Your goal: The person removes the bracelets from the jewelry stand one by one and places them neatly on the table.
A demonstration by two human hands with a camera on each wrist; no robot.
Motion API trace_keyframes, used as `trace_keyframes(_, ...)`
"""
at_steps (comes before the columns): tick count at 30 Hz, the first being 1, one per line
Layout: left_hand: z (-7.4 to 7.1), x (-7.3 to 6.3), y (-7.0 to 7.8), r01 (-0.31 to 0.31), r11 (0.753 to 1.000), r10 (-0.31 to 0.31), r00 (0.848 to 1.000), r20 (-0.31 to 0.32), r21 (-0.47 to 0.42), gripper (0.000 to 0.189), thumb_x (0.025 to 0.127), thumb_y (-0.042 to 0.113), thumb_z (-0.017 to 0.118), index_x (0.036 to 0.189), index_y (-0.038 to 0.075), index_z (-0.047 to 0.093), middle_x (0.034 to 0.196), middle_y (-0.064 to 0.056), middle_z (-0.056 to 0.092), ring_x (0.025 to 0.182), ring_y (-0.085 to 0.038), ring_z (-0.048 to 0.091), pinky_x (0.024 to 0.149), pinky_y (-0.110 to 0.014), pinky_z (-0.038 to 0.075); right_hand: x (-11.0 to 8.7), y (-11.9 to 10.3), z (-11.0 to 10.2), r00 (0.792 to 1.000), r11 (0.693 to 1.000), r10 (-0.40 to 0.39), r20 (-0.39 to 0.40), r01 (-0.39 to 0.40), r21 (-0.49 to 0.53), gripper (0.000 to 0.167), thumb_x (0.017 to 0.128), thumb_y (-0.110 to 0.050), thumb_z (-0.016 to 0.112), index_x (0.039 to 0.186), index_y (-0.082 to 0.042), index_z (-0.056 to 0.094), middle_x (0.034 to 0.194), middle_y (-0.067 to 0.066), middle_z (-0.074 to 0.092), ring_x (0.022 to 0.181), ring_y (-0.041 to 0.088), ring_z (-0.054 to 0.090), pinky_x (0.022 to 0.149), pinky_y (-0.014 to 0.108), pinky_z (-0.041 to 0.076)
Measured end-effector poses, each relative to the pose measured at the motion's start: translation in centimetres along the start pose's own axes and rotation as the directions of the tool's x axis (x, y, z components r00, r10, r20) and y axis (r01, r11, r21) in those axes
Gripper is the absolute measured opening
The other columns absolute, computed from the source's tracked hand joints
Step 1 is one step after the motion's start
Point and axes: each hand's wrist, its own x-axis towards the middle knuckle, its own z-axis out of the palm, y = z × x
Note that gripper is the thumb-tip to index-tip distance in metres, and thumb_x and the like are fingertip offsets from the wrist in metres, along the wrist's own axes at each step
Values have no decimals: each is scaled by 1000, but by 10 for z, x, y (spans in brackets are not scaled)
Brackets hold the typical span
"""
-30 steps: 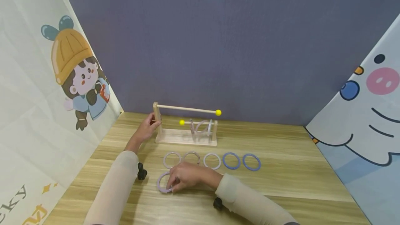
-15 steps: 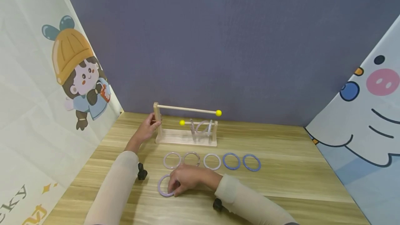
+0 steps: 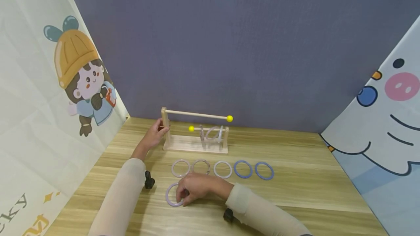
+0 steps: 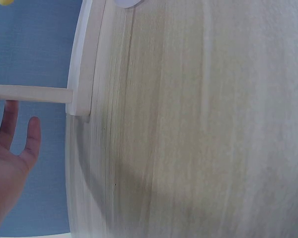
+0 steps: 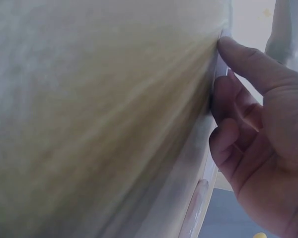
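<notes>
My left hand (image 3: 154,134) holds the left post (image 3: 165,126) of a wooden two-arm stand (image 3: 183,144), thumb in front and fingers behind. In the left wrist view that post (image 4: 35,93) crosses the fingers, with one fingertip short of it. A lilac bangle (image 3: 168,196) lies on the table, its right side pinched by my right hand (image 3: 197,187). The right wrist view has thumb and curled fingers at that bangle's edge (image 5: 221,67). Several bangles hang on the stand's lower bar, among them a pale lilac one (image 3: 211,132).
Behind the right hand runs a row: a pale pink bangle (image 3: 181,176), a brownish marbled bangle (image 3: 201,160), a white bangle (image 3: 222,177) and two blue bangles, one (image 3: 243,176) beside the other (image 3: 264,178). Yellow balls cap the upper bar (image 3: 197,114) and lower bar.
Over the first half second my right hand shifted the lilac bangle slightly toward me; since then it has stayed put. My left hand remains at the post.
</notes>
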Motion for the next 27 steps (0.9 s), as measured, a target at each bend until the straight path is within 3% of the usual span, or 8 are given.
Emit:
trace_keyframes(4, 1, 7, -19, -2, 1000, 2, 1000, -9, 7, 47, 109, 13, 45, 150, -7, 33, 142, -37, 48, 126, -46, 52, 104, -52, 46, 0, -1, -1, 1000, 1000, 5, 5, -5, -1, 16, 84, -30, 83, 99, -28, 78, 94, -20, 67, 83, -15, 54, 77, 0, 42)
trace_keyframes(8, 1, 9, -26, -1, 1000, 1, 1000, -11, 19, 48, 109, 17, 46, 151, -3, 34, 142, -34, 50, 126, -43, 53, 105, -51, 46, -1, 0, -3, 1000, 1000, 19, 16, -19, 24, 16, 85, -31, 83, 100, -29, 78, 96, -20, 67, 85, -14, 55, 79, 2, 42)
trace_keyframes(14, 0, 8, -24, 1, 1000, -1, 1000, -10, 13, 48, 109, 20, 48, 150, -2, 36, 142, -32, 51, 125, -42, 54, 105, -53, 46, -3, 3, -11, 999, 998, 33, -6, -33, 51, 17, 87, -31, 81, 103, -28, 77, 96, -20, 68, 84, -12, 57, 79, 3, 42)
trace_keyframes(21, 1, 9, -23, -6, 1000, 6, 1000, -18, 9, 47, 109, 17, 48, 149, -4, 36, 142, -34, 51, 126, -44, 53, 105, -55, 46, -7, 6, -23, 995, 998, 25, -100, -19, 60, 15, 92, -29, 76, 106, -22, 77, 97, -14, 73, 84, -9, 59, 76, 3, 43)
trace_keyframes(27, 2, 9, -24, -9, 1000, 10, 1000, -24, 23, 46, 109, 17, 48, 148, -4, 37, 141, -33, 52, 124, -41, 55, 103, -50, 48, -11, 12, -28, 980, 993, 76, -186, -58, 101, 13, 95, -27, 73, 106, -21, 78, 96, -12, 73, 77, -8, 57, 70, 6, 45)
